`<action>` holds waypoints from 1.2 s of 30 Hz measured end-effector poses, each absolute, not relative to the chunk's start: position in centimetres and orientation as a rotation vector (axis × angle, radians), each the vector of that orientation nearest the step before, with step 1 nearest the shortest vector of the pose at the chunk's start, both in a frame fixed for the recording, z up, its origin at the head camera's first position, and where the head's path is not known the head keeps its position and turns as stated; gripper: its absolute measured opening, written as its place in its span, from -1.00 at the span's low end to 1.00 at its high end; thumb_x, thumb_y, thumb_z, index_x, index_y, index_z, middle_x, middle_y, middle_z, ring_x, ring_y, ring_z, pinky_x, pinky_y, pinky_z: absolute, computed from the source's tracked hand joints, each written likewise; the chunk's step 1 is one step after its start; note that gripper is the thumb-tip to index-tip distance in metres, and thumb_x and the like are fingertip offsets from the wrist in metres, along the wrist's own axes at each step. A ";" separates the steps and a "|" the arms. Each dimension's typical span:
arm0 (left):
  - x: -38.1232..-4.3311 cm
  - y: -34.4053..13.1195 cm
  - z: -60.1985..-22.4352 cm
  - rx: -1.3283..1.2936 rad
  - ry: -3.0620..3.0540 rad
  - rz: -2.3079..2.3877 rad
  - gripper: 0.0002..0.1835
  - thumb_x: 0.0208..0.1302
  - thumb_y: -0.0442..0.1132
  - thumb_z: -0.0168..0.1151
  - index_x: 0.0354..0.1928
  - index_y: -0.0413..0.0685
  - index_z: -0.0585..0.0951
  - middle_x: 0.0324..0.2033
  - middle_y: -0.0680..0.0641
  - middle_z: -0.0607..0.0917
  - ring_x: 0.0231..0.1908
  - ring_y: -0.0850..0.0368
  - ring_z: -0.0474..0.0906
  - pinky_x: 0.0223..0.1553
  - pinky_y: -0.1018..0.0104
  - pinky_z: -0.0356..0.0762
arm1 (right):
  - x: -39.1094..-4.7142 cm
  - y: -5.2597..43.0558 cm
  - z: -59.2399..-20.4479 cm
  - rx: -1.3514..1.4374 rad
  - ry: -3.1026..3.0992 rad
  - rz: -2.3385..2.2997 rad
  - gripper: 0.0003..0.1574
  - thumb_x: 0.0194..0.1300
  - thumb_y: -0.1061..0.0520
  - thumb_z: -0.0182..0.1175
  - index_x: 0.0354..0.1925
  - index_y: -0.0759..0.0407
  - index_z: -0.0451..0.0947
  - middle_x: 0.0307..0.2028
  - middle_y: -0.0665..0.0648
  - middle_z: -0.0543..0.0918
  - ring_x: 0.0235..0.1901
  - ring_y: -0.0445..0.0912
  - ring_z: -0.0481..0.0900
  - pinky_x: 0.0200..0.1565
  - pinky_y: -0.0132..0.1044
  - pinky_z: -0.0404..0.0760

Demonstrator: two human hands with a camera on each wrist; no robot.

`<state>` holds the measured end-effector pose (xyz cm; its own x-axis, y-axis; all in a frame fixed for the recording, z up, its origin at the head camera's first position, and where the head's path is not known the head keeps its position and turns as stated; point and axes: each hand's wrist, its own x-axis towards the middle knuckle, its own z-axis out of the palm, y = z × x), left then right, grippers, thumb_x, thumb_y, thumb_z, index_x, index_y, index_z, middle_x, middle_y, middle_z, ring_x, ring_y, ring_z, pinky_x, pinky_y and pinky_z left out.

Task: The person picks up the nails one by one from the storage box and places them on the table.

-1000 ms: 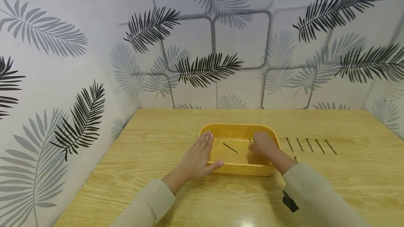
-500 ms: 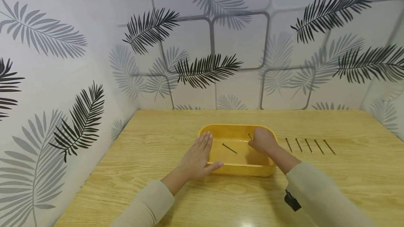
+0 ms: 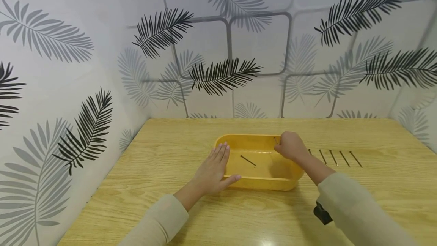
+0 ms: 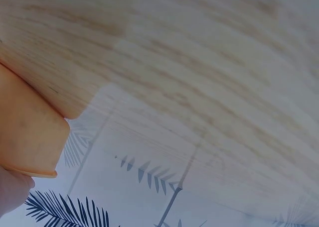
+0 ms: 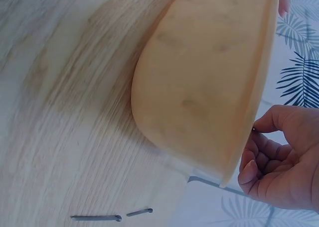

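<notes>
A yellow plastic tray (image 3: 259, 184) sits on the wooden table. My left hand (image 3: 213, 168) rests on its left end, fingers straight over the rim and the thumb along the near edge. My right hand (image 3: 291, 146) pinches a dark nail (image 3: 275, 140) above the tray's right end; most of that nail is hidden by the fingers. Another nail (image 3: 248, 160) lies slantwise on the tray floor. In the right wrist view the curled fingers of the right hand (image 5: 284, 157) show beside the tray's rim (image 5: 259, 77).
Several nails (image 3: 345, 159) lie in a spaced row on the table right of the tray, the leftmost partly covered by my right forearm. A black device (image 3: 322, 213) hangs at the right sleeve. A leaf-patterned wall (image 3: 211, 101) stands behind the table (image 3: 177, 136).
My right hand has risen from inside the tray and shifted right with the pinched nail. The left hand and the nail on the tray floor stay put.
</notes>
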<state>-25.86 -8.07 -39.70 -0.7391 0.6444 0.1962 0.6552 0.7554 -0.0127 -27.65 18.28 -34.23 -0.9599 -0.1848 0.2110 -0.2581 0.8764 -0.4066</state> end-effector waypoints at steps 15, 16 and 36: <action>-25.8 -8.1 -39.5 -1.040 -2.748 -0.086 0.19 0.07 0.50 -0.88 0.38 -0.42 -0.02 0.40 -0.34 0.02 0.43 -0.14 -0.09 0.42 0.05 -0.06 | -27.0 21.2 -33.8 0.250 -2.892 0.656 -0.38 0.12 0.25 0.09 -0.91 0.00 0.04 -0.88 -0.15 0.00 -0.79 -0.29 -0.08 -0.68 -0.50 0.02; -25.8 -8.1 -39.5 -1.041 -2.747 -0.086 0.18 0.07 0.50 -0.88 0.38 -0.42 -0.02 0.40 -0.34 0.02 0.43 -0.15 -0.09 0.42 0.05 -0.06 | -27.0 21.4 -33.8 0.242 -2.897 0.662 -0.39 0.12 0.25 0.09 -0.91 0.00 0.04 -0.88 -0.15 0.00 -0.80 -0.30 -0.08 -0.68 -0.50 0.03; -25.8 -8.0 -39.7 -1.039 -2.766 -0.102 0.16 0.10 0.50 -0.83 0.39 -0.41 -0.04 0.41 -0.34 0.00 0.44 -0.13 -0.13 0.43 0.06 -0.08 | -25.7 25.6 -35.0 0.195 -2.882 0.697 -0.41 0.12 0.26 0.07 -0.91 -0.01 0.09 -0.89 -0.15 0.03 -0.82 -0.29 -0.06 -0.69 -0.48 0.06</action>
<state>-25.82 -8.03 -39.68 -0.7382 0.6453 0.1964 0.6581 0.7529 -0.0004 -25.72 25.60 -34.97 -0.9771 -0.0865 0.1944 -0.1658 0.8822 -0.4408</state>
